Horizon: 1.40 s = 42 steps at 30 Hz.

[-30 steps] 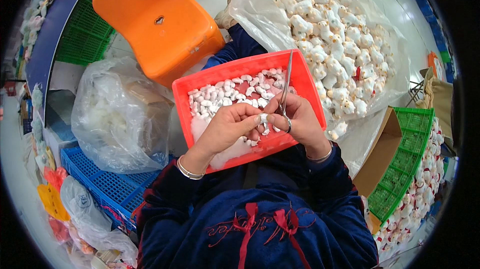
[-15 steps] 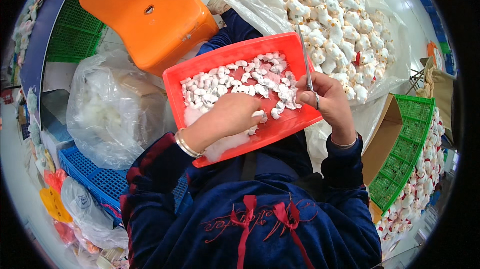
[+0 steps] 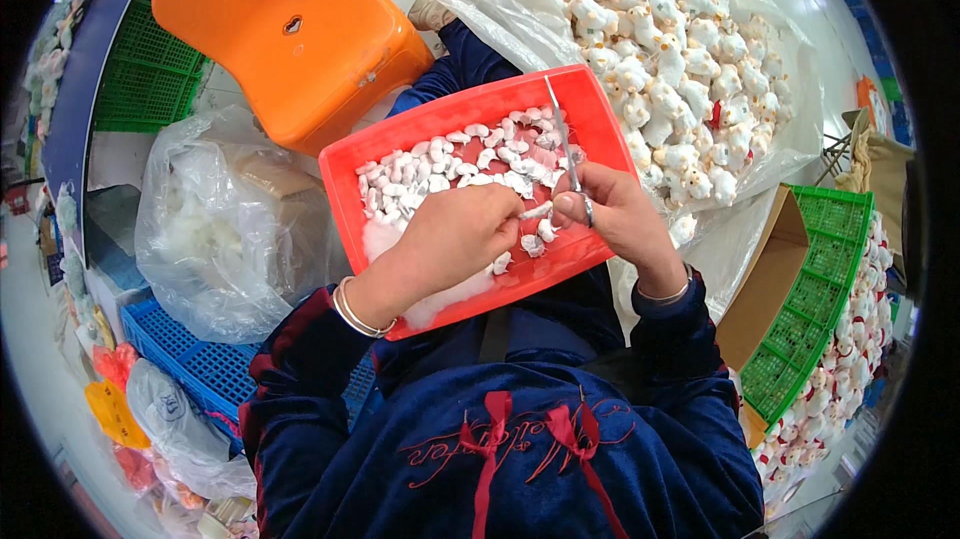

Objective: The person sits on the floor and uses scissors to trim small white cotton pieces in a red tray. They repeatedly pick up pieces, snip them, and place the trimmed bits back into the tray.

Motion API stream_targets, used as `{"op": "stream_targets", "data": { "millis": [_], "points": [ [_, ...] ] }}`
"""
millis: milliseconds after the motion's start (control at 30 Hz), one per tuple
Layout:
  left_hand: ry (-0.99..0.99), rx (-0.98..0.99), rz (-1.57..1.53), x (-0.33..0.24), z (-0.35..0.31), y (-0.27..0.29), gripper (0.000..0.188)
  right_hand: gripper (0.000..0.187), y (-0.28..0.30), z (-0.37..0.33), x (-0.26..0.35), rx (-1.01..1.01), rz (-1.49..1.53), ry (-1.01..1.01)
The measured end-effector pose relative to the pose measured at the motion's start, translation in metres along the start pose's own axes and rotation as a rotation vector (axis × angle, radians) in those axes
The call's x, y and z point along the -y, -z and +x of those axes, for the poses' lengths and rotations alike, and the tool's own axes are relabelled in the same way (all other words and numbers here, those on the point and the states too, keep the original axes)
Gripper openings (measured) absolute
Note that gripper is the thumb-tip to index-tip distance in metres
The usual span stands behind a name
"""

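Note:
A red plastic tray point(image 3: 350, 154) rests on my lap, filled with many small white stuffed plush pieces point(image 3: 410, 174) and a wad of loose white stuffing point(image 3: 450, 301) at its near edge. Over the tray, my left hand point(image 3: 462, 231) pinches one small white plush piece point(image 3: 538, 211) between thumb and fingertips. My right hand point(image 3: 622, 217) is closed around slim metal forceps point(image 3: 560, 124) with finger rings, their tips pointing up and away. Its thumb and fingers are close to the pinched piece; whether they touch it I cannot tell.
An orange chair point(image 3: 270, 29) stands at far left, above a clear bag of white stuffing point(image 3: 205, 229). A large clear bag of white plush toys point(image 3: 660, 69) lies at far right. Blue point(image 3: 190, 349) and green crates point(image 3: 815, 289) flank me, with a cardboard box point(image 3: 765, 279) at right.
My right hand with the forceps has moved left and slightly nearer, close to my left hand. The small plush piece now shows at my left fingertips.

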<state>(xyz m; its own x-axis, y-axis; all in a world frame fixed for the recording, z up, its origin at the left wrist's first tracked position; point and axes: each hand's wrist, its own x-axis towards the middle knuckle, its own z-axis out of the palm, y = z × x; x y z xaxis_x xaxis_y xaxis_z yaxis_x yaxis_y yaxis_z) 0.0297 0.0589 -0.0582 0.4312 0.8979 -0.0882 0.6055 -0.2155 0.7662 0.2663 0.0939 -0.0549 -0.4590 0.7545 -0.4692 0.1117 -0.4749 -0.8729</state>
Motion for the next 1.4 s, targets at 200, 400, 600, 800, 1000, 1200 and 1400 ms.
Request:
{"op": "stream_targets", "data": {
  "millis": [200,400,600,800,1000,1200,1400],
  "points": [
    [0.038,-0.059,-0.078,-0.007,-0.007,0.006,0.017,0.019,-0.014,0.002,-0.007,0.052,0.034,0.057],
    [0.321,-0.120,-0.941,-0.004,-0.016,-0.011,0.021,0.015,-0.027,0.000,-0.001,-0.018,0.026,0.146],
    [0.423,-0.214,-1.223,0.003,-0.022,-0.020,0.014,0.018,-0.030,0.003,-0.012,-0.047,-0.052,0.146],
    [0.469,-0.308,-1.386,0.006,-0.023,-0.020,0.008,0.029,-0.025,-0.008,0.001,-0.176,-0.625,0.385],
    [0.493,-0.410,-1.449,0.010,-0.027,-0.012,0.013,0.037,-0.003,-0.029,0.023,-0.059,-1.060,0.439],
    [0.430,-0.414,-1.352,0.011,-0.028,-0.014,0.015,0.034,0.001,-0.033,0.022,-0.014,-1.088,0.421],
    [0.427,-0.394,-1.244,0.009,-0.029,-0.015,0.016,0.043,0.000,-0.030,0.015,0.048,-0.915,0.341]
  ]
}}
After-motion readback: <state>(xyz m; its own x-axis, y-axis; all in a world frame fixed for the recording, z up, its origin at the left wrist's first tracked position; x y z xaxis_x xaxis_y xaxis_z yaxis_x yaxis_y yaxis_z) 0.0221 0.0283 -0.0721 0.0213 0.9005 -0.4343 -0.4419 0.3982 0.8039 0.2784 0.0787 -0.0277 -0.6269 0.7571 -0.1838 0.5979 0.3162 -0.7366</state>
